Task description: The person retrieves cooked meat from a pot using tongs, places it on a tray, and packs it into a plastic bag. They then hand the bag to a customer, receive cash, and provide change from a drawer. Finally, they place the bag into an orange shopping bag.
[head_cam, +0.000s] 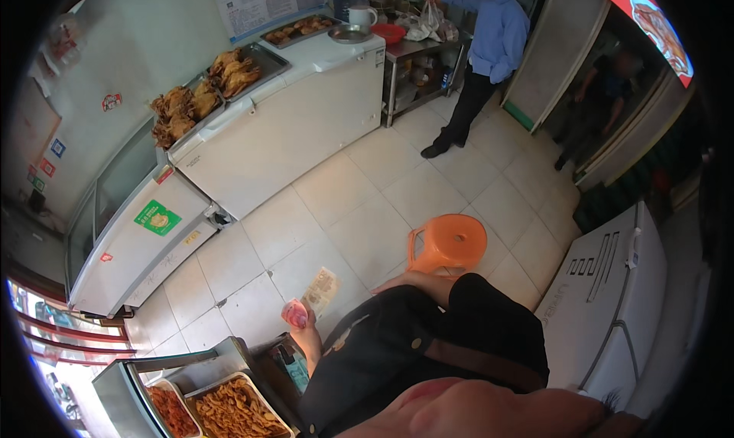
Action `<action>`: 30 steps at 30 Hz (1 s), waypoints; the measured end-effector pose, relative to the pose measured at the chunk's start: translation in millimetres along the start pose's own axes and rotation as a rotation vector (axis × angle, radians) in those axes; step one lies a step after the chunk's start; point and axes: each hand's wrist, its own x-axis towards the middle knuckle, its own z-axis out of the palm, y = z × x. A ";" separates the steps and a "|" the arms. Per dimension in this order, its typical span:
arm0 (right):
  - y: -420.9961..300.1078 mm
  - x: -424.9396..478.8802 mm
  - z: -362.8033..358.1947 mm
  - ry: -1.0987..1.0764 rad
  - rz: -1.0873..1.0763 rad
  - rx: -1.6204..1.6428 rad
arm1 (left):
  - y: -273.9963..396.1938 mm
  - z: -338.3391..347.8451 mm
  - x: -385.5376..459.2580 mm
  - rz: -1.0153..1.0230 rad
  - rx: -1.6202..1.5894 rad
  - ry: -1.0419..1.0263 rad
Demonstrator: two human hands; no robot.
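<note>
My left hand grips banknotes at the lower centre. A pink note is bunched or folded at its fingers, and a yellowish-brown note sticks out beyond them. Below that hand, beside my dark apron, greenish notes lie in a dark open drawer or box. My right hand shows only in part above the apron, close to an orange plastic stool; its fingers are mostly hidden, and whether it holds anything cannot be seen.
Trays of cooked poultry top a white chest freezer. Trays of food pieces stand lower left, a white appliance right. A person in a blue shirt touches a plastic bag; another person is in the doorway.
</note>
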 end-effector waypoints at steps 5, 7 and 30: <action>-55.0 15.8 27.4 0.057 0.052 0.135 | 7.2 -11.0 -15.5 -0.006 0.094 0.001; -107.4 9.5 62.3 -0.100 -0.117 0.299 | -17.4 -30.5 -26.4 0.047 0.038 0.032; 37.3 18.0 129.4 0.487 -0.117 -0.200 | -127.4 -39.3 -52.5 -0.115 0.235 -0.625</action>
